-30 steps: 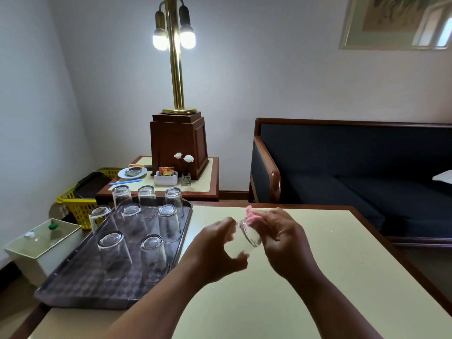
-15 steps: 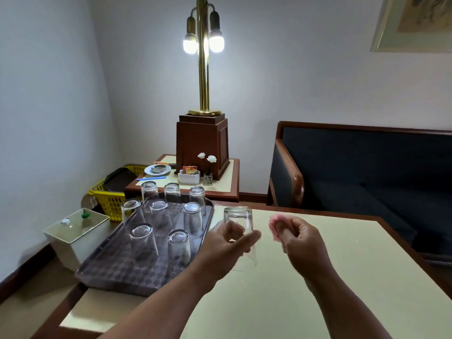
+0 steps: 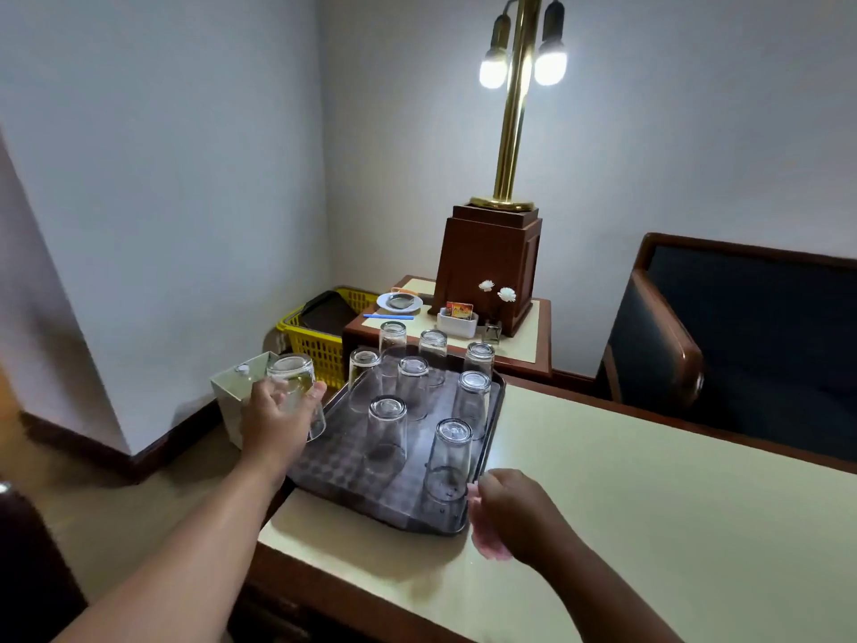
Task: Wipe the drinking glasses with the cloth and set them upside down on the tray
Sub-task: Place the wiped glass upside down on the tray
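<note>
My left hand (image 3: 273,417) grips a clear drinking glass (image 3: 297,382) upside down, at the left edge of the dark checkered tray (image 3: 352,484). Whether the glass touches the tray is unclear. Several glasses stand upside down on the tray, among them one near the front right (image 3: 449,459) and one in the middle (image 3: 387,433). My right hand (image 3: 514,512) holds a bunched pink cloth (image 3: 484,542) over the cream table, just off the tray's front right corner.
The cream table (image 3: 649,526) has a dark wooden rim. Behind the tray stands a side table (image 3: 519,350) with a brass lamp (image 3: 510,132), a saucer and flowers. A yellow basket (image 3: 320,336) and a white box (image 3: 236,392) sit on the floor at left. A dark sofa (image 3: 742,345) is at right.
My left hand took the glass from in front of me and carried it upside down to the tray's left edge. My right hand pulled the cloth out and dropped toward the table.
</note>
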`<state>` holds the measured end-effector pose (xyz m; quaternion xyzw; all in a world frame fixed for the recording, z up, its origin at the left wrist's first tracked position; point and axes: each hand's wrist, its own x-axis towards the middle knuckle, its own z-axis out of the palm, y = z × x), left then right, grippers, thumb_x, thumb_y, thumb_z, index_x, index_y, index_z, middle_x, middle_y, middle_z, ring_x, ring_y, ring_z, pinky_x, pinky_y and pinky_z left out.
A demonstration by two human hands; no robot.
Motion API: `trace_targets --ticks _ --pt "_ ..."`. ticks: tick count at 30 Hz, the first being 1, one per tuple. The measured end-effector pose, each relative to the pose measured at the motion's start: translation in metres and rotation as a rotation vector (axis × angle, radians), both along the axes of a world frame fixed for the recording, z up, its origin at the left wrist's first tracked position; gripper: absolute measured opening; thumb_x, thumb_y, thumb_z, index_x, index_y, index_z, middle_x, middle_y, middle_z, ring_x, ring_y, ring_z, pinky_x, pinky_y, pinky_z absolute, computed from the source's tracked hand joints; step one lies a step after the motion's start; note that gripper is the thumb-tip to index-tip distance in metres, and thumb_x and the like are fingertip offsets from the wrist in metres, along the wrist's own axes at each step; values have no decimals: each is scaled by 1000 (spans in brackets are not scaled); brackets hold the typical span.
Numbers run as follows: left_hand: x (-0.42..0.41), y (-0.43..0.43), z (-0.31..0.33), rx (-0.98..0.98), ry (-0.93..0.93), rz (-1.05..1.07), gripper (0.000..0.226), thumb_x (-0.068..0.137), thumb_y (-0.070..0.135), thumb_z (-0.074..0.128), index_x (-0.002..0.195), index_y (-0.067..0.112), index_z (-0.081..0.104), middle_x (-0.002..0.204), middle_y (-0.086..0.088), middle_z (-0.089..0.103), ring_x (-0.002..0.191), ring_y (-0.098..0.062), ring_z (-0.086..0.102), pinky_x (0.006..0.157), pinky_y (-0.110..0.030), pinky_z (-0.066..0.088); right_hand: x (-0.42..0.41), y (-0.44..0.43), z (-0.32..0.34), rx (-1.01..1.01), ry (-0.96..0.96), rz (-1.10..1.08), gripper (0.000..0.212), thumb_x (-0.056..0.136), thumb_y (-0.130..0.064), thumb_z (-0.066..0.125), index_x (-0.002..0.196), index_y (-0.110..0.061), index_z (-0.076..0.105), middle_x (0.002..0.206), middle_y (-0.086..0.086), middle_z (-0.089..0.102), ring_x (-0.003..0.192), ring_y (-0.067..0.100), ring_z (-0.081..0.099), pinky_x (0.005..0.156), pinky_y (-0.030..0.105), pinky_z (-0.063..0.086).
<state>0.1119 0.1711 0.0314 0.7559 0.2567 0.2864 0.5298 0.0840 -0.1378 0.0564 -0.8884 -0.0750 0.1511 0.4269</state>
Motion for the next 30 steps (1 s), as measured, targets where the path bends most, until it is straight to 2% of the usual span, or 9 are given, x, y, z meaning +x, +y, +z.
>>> trace_targets --ticks 2,6,8,11,16,20,22,26,30 --pt "10 6 -7 28 29 28 51 76 49 81 104 15 55 107 -10 61 96 -30 62 82 -39 53 -7 21 -7 -138 -74 25 44 76 -48 36 58 -12 54 57 8 66 60 23 61 71 43 54" --pt "33 10 -28 126 85 -56 44 74 36 86 94 10 56 92 -5 59 86 -27 60 69 -29 42 -18 52 -20 -353 -256 46 56 81 -69 44 73 -14 56 75 0 66 71 19 60 61 31 46" --pt "43 15 -42 177 151 -101 50 71 40 87 99 12 56 100 -8 60 91 -28 60 75 -30 43 -20 63 -26 -380 -346 85 43 82 -60 50 84 -17 56 88 -3 66 81 18 63 66 31 49" --pt "48 17 -53 249 200 -146 50 68 44 87 95 17 54 98 -6 61 88 -26 60 72 -31 42 -21 77 -34 -365 -441 209 28 84 -43 50 107 -29 54 108 -9 55 93 18 61 75 31 48" --pt "40 6 -51 269 215 -160 55 69 43 88 106 19 56 100 0 64 92 -22 63 79 -31 49 -20 98 -50 -395 -475 337 62 89 -31 45 149 -36 30 151 -13 35 115 24 61 90 35 49" --pt "31 4 -48 203 201 -224 82 69 40 87 135 12 48 126 -6 59 118 -24 59 99 -34 48 -16 104 -63 -498 -529 354 59 96 -24 42 152 -36 28 136 -4 51 110 30 61 80 37 48" --pt "23 6 -46 178 141 -260 90 72 42 73 148 12 37 142 -10 51 129 -24 52 110 -38 42 -14 101 -66 -489 -546 313 57 97 -20 43 150 -39 33 127 -6 56 109 28 61 77 36 46" --pt "6 15 -49 269 164 -167 56 88 10 57 143 8 48 142 -16 51 132 -31 47 111 -40 36 -11 92 -67 -519 -562 310 56 94 -16 46 145 -37 41 121 -5 61 110 27 61 81 35 48" --pt "-8 28 -61 330 306 -206 38 89 3 55 125 8 63 125 -12 64 112 -28 61 97 -35 46 -15 68 -63 -526 -559 306 44 87 -16 51 129 -32 53 114 -5 65 107 25 63 79 34 50"
